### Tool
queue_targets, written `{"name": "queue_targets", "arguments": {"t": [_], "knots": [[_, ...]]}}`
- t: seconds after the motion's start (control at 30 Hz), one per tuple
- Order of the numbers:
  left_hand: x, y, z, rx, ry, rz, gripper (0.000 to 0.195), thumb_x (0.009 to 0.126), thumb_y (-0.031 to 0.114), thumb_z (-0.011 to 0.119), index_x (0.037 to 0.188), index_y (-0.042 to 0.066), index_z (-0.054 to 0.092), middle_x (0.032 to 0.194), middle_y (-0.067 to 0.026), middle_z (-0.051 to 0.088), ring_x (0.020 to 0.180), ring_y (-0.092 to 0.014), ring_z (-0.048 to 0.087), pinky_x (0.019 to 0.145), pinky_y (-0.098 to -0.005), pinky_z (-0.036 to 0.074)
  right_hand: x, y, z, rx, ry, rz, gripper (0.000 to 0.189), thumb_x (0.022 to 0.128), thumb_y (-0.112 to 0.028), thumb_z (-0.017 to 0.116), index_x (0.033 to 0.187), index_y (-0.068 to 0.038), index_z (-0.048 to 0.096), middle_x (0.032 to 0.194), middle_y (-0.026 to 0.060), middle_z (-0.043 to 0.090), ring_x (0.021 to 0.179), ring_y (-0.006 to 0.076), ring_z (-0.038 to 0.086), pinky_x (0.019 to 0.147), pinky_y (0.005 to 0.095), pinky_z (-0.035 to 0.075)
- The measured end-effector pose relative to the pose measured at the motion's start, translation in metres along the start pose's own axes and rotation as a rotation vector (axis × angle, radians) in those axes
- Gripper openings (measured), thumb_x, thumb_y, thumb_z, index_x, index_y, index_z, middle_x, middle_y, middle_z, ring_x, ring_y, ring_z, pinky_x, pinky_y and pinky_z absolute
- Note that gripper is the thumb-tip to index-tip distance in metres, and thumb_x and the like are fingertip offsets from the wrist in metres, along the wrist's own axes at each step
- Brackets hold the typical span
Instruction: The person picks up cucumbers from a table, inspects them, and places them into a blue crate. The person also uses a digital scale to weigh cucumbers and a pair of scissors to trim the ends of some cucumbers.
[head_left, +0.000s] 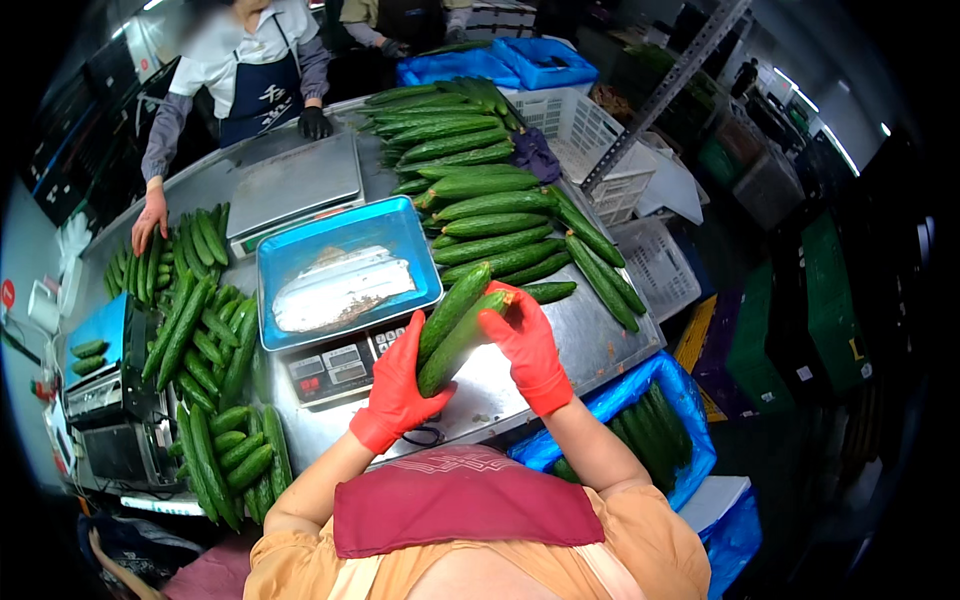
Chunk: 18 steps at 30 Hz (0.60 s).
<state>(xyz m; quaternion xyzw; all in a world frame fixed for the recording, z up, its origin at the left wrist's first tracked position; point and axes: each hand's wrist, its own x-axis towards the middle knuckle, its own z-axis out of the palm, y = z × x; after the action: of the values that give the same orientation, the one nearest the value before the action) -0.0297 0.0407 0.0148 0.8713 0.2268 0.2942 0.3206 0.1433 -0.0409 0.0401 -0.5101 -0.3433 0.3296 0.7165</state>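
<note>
Two cucumbers (459, 322) lie side by side between my hands, over the front of the metal table. My left hand (401, 386), in a red rubber glove, grips their lower ends. At their upper ends is my right hand (525, 341), gloved alike, its thumb and fingers around the stem end of the right cucumber. A digital scale (330, 371) with a blue tray (341, 274) stands beyond my left hand; the tray's worn bottom is bare. Rows of cucumbers (491, 225) lie past my hands, and smaller piles of cucumbers (217, 337) lie at the left.
Across the metal table (592, 352) a co-worker's bare hand (150, 217) touches cucumbers near a second scale (296, 184). Another scale (112, 375) stands at the left edge. A blue-lined crate (694, 435) of cucumbers is at my right. A perforated metal post (660, 97) rises behind white crates.
</note>
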Motion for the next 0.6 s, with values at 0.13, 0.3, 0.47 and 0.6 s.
{"name": "queue_targets", "arguments": {"t": [0.13, 0.3, 0.47, 0.6], "knots": [[-0.007, -0.008, 0.0, 0.064, -0.028, 0.087, 0.106, 0.059, 0.018, 0.077, 0.146, 0.002, 0.02, 0.123, -0.0207, 0.055, 0.106, -0.039, 0.057, 0.09, -0.0418, 0.048, -0.01, -0.011, -0.011, 0.137, -0.015, 0.038, 0.03, 0.084, -0.003, 0.069, 0.113, -0.003, 0.06, 0.105, 0.0041, 0.065, 0.084, 0.0085, 0.059, 0.069, 0.0231, 0.05], [-0.005, -0.006, -0.006, 0.019, -0.064, 0.214, 0.108, 0.056, 0.014, 0.077, 0.147, 0.004, 0.019, 0.131, -0.0207, 0.051, 0.108, -0.039, 0.057, 0.09, -0.0413, 0.048, -0.02, -0.033, -0.023, 0.006, -0.012, 0.094, 0.01, 0.09, -0.008, 0.063, 0.095, -0.001, 0.068, 0.091, 0.0063, 0.069, 0.065, 0.0091, 0.058, 0.06, 0.022, 0.048], [-0.007, -0.003, -0.004, 0.028, -0.112, 0.203, 0.108, 0.056, 0.016, 0.078, 0.146, 0.003, 0.02, 0.124, -0.0212, 0.054, 0.105, -0.038, 0.058, 0.088, -0.0413, 0.049, -0.027, -0.025, -0.03, -0.078, 0.089, -0.009, 0.015, 0.092, -0.014, 0.061, 0.089, 0.0, 0.066, 0.083, 0.0067, 0.068, 0.061, 0.0095, 0.059, 0.051, 0.0213, 0.045], [-0.013, -0.007, -0.002, 0.007, -0.117, 0.176, 0.107, 0.056, 0.017, 0.078, 0.146, 0.002, 0.022, 0.118, -0.022, 0.056, 0.101, -0.039, 0.058, 0.085, -0.0423, 0.049, -0.03, -0.019, -0.046, -0.064, 0.134, 0.041, 0.022, 0.092, -0.022, 0.062, 0.089, -0.001, 0.064, 0.085, 0.0066, 0.069, 0.064, 0.0101, 0.064, 0.05, 0.0209, 0.044]]}}
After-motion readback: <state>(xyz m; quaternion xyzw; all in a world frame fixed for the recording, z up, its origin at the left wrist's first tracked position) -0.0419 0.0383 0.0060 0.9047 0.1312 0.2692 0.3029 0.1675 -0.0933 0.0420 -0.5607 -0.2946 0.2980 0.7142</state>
